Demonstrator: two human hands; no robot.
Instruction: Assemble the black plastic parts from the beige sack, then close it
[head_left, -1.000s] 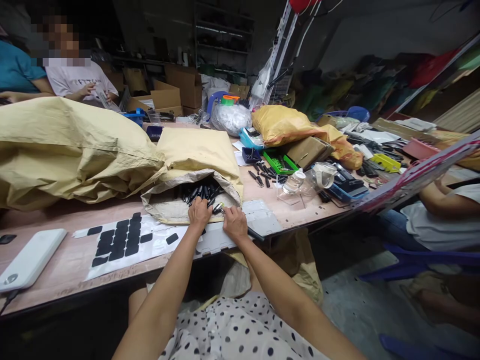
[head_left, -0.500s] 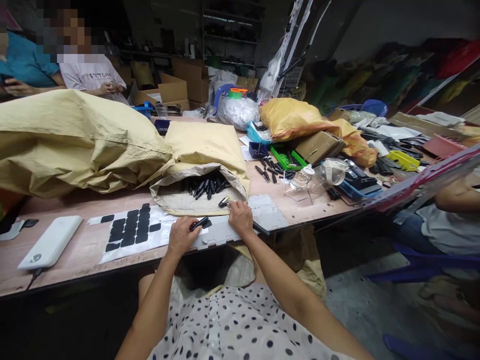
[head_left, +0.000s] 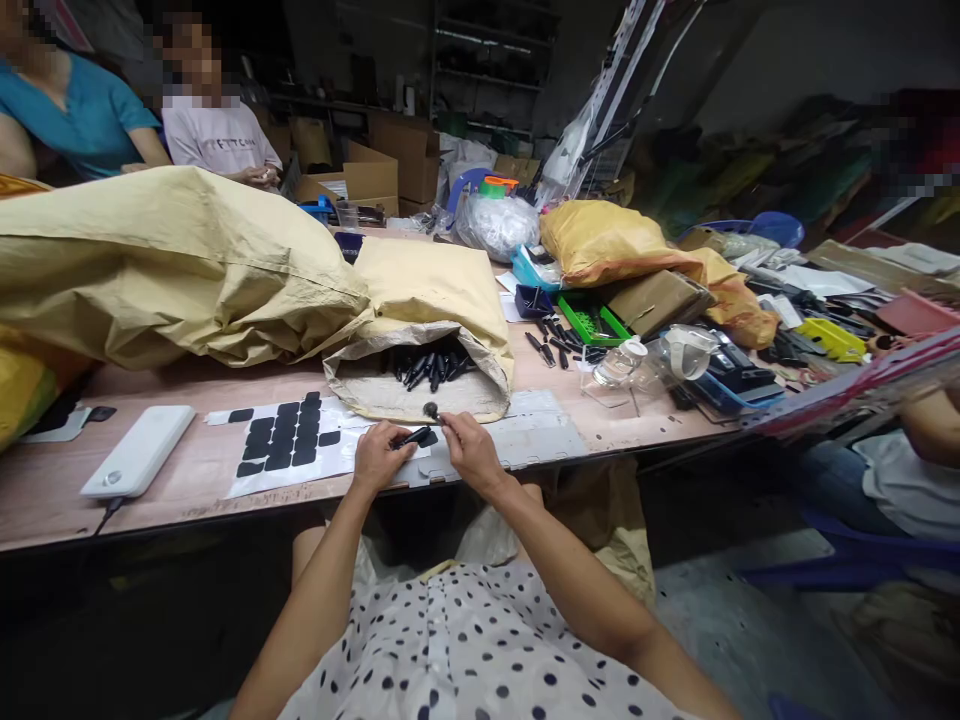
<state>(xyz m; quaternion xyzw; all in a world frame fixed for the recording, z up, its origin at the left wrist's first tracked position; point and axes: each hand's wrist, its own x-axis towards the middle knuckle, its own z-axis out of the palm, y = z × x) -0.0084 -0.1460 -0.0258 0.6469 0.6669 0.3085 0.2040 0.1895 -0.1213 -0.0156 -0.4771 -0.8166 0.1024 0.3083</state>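
Over the table's front edge, my left hand (head_left: pixel 377 455) is closed on a slim black handle-like piece (head_left: pixel 414 437), which points right. My right hand (head_left: pixel 471 445) is closed around what looks like a small hammer (head_left: pixel 430 410); its dark, rounded head shows beyond the fingers, and the grip is hidden. Both hands are above a light grey board (head_left: pixel 525 430), close together but apart. Just beyond them lies an open-mouthed cream sack (head_left: pixel 427 270) with several similar black pieces (head_left: pixel 433 368) inside. Left of my hands, a white sheet (head_left: pixel 330 465) carries rows of black stickers (head_left: pixel 281 435).
A white power bank (head_left: pixel 139 450) with a cable lies at left. Behind it bulges a large cream sack (head_left: pixel 187 260). Rightward stand a green tray (head_left: pixel 592 320), a clear jar (head_left: pixel 619 362) and a yellow sack (head_left: pixel 600 240). Two people (head_left: pixel 225 140) are across the table.
The camera view has shifted, so the table appears further right. My right hand has moved nearer the left hand, and the hammer's head has turned. Both hands keep their hold.
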